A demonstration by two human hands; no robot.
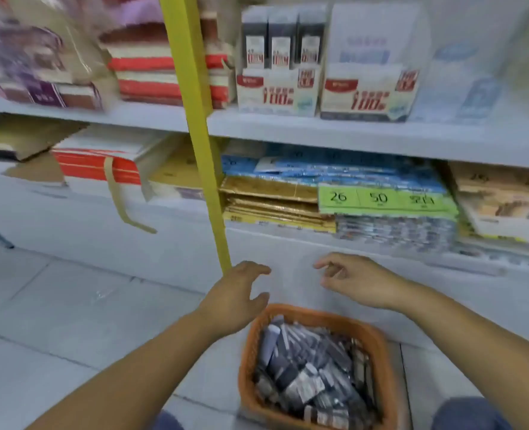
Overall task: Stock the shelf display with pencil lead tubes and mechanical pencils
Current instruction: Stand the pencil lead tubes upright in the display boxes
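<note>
Orange basket [378,336] full of small packets [306,367] sits on the floor between the knees, easy to reach. Left hand [235,293] and right hand [356,280] hover above it, fingers loosely spread, holding nothing.

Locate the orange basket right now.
Head view, bottom centre-right: the orange basket sits on the floor, just below the left hand and right hand, in front of the shelf base.

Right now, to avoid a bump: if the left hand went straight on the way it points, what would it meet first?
The left hand would probably meet the shelf's white base beside the yellow post; depth is unclear.
</note>
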